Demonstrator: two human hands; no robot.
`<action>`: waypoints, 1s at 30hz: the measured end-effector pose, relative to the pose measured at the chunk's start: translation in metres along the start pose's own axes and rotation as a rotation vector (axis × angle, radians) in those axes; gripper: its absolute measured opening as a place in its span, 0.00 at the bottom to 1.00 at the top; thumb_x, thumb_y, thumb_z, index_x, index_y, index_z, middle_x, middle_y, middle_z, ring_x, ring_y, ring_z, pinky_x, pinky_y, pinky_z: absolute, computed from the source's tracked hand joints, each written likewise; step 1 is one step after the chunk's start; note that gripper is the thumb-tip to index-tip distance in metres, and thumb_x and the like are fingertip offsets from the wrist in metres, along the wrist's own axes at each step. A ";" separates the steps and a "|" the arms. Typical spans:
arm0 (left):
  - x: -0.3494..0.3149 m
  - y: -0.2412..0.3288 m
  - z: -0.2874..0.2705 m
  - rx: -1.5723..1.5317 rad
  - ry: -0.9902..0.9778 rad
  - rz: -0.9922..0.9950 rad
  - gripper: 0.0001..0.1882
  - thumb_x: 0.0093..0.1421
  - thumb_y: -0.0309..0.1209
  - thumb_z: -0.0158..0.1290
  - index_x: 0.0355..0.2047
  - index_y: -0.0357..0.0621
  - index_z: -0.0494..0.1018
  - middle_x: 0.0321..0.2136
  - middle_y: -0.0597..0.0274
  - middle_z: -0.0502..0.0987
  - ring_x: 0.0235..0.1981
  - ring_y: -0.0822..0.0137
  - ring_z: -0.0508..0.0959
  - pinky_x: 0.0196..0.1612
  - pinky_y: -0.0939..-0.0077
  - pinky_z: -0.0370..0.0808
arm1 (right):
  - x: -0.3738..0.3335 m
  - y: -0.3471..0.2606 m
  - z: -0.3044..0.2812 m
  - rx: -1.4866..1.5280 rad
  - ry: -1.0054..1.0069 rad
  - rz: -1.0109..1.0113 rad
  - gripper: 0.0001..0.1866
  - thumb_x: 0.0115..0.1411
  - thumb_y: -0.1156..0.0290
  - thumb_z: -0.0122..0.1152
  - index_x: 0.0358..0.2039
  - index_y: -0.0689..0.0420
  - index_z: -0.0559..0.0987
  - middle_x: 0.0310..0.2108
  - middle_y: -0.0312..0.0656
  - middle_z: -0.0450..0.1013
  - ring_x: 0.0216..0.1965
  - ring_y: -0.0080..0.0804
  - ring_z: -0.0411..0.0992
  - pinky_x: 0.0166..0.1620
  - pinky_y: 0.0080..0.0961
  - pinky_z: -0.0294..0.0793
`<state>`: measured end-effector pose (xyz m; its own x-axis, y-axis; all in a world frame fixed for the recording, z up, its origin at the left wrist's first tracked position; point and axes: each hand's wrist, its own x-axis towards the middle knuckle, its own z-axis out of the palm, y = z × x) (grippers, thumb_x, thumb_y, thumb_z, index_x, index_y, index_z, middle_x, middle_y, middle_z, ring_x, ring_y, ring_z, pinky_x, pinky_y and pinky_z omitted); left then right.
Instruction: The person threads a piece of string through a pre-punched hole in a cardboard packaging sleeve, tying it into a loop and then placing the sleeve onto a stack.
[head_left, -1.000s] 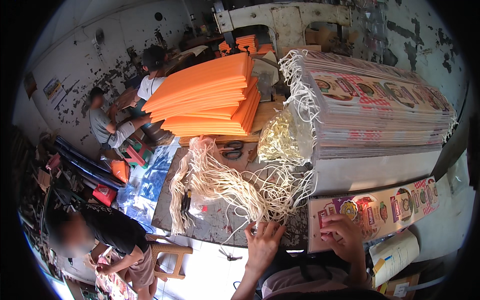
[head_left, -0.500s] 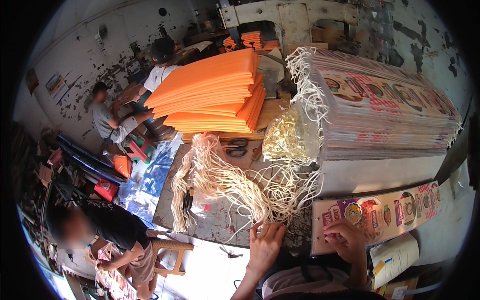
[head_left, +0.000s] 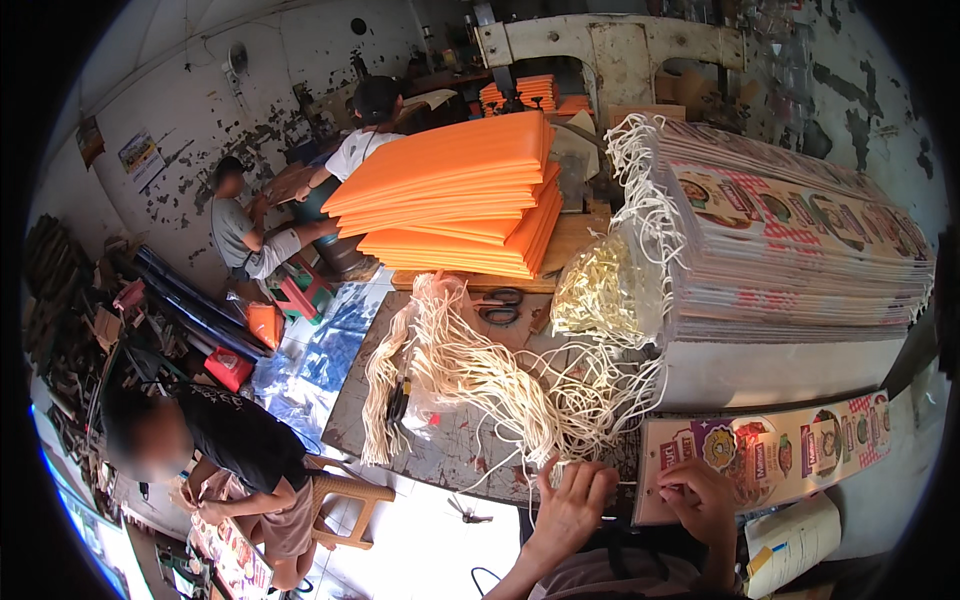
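My left hand (head_left: 570, 508) is closed at the near edge of the table, by the loose ends of a bundle of white cords (head_left: 480, 385); a cord runs at its fingertips. To its right, my right hand (head_left: 704, 503) is bent in a pinch over the left end of a long printed card (head_left: 780, 450), which has colourful food pictures and small holes at that end. What lies between the right fingertips is too small to make out. A black-handled tool (head_left: 398, 400) lies on the cords, and black-handled scissors (head_left: 500, 306) lie behind them.
A clear bag of gold-coloured pieces (head_left: 600, 290) stands behind the cords. Tall stacks of corded printed cards (head_left: 800, 250) rise at the right, orange folded sheets (head_left: 450, 180) at the back. A person in black (head_left: 240, 440) sits at the left; two others are farther back.
The whole view has shifted, so things appear farther right and slightly lower. My left hand has come a little nearer the card; my right hand stays at the card's left end.
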<state>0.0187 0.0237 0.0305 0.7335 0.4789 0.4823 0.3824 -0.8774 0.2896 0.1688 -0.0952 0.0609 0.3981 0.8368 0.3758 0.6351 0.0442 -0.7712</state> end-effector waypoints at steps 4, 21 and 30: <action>0.002 0.018 -0.001 -0.252 0.080 0.087 0.12 0.48 0.26 0.52 0.35 0.48 0.69 0.33 0.68 0.71 0.36 0.71 0.72 0.54 0.59 0.56 | -0.004 0.005 0.001 0.037 -0.007 -0.037 0.07 0.50 0.72 0.63 0.29 0.59 0.76 0.29 0.40 0.74 0.29 0.34 0.73 0.27 0.24 0.73; 0.006 0.050 -0.005 -0.702 0.064 0.164 0.10 0.51 0.25 0.56 0.33 0.38 0.69 0.26 0.58 0.73 0.26 0.59 0.75 0.27 0.71 0.72 | -0.022 0.012 -0.007 0.286 0.241 -0.152 0.13 0.52 0.66 0.60 0.18 0.58 0.69 0.21 0.42 0.73 0.21 0.34 0.71 0.26 0.25 0.69; 0.011 0.056 -0.010 -0.655 0.018 0.210 0.08 0.50 0.24 0.57 0.30 0.38 0.70 0.27 0.60 0.75 0.23 0.63 0.77 0.25 0.73 0.75 | -0.032 0.041 -0.041 0.553 0.622 -0.002 0.18 0.60 0.64 0.51 0.17 0.57 0.61 0.18 0.39 0.62 0.18 0.24 0.58 0.22 0.22 0.61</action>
<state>0.0427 -0.0200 0.0605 0.7433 0.3056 0.5950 -0.1901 -0.7564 0.6259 0.2089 -0.1424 0.0386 0.7932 0.3897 0.4679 0.2839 0.4432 -0.8503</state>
